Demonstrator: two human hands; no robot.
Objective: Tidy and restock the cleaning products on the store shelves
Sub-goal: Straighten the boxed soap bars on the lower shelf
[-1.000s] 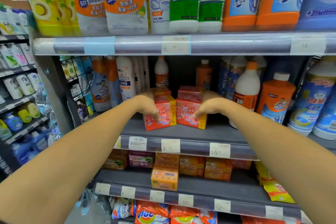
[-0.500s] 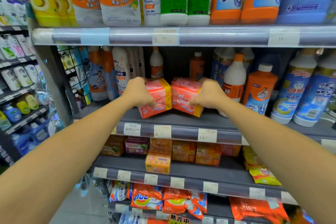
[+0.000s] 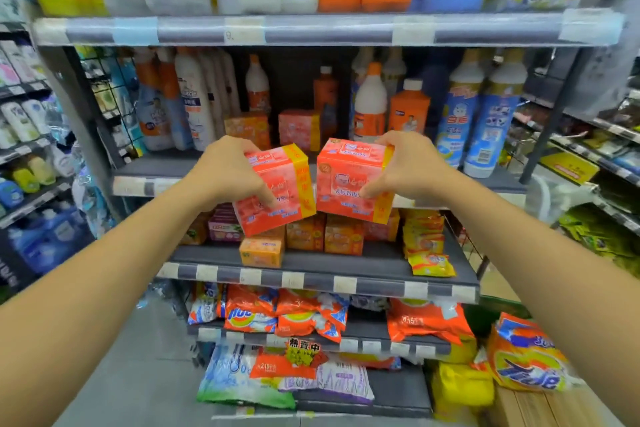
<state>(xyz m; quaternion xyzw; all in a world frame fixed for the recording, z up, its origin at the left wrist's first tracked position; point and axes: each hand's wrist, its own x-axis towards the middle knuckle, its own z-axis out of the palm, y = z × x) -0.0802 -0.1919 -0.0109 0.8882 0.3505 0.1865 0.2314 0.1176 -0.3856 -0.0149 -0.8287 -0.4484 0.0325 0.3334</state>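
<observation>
Head view: the left soap pack is gripped in the curled fingers of the left hand, the right soap pack likewise in the right hand. Both packs, red-orange with yellow bands, are held nearly touching before the shelf edge. Bare shelf is seen beyond, then two boxes between bottles.

Showing grey shelving carrying upright cleaner bottles above, boxed soaps midway and detergent bags below.

Grey floor, wire grid panel
</observation>
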